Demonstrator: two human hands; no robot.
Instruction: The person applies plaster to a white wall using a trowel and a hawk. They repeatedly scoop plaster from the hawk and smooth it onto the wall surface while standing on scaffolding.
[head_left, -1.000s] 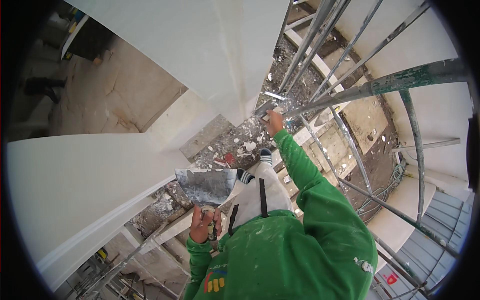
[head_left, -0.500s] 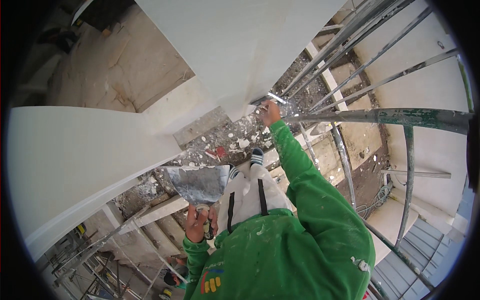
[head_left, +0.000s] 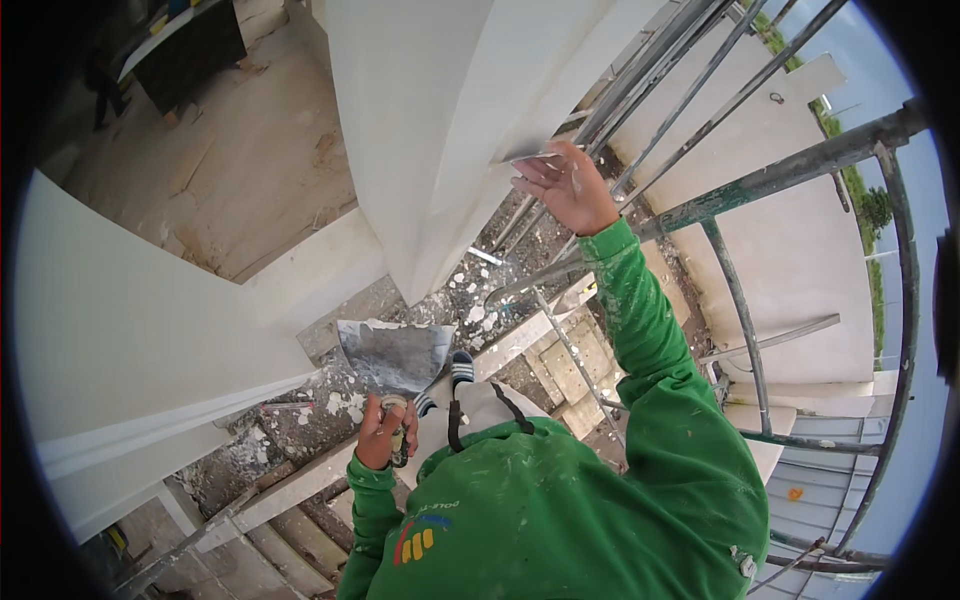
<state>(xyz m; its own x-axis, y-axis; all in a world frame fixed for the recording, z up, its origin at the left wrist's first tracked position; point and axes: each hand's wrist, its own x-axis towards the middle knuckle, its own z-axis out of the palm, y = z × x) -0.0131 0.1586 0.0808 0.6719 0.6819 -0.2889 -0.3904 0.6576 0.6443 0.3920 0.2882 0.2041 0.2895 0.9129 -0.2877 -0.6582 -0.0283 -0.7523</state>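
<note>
My left hand [head_left: 376,432] is wrapped round the handle of a wide metal plastering blade [head_left: 396,357], held low in front of my body. White putty lines its far edge. My raised right hand [head_left: 572,190] pinches a thin metal putty knife [head_left: 532,157], which lies against the edge of the white wall corner [head_left: 455,140]. Most of the knife is hidden by the fingers and seen edge-on.
To the right, a scaffold rail [head_left: 790,165] with worn green paint stands close to my right arm. White plaster scraps litter the dirty floor [head_left: 465,300] below. A low white wall [head_left: 150,320] is at left. A plank [head_left: 775,337] lies beyond the scaffold.
My right hand has moved up and farther along the wall corner with the putty knife. The left hand keeps the plastering blade low. The view has shifted, showing more scaffold and sky at right.
</note>
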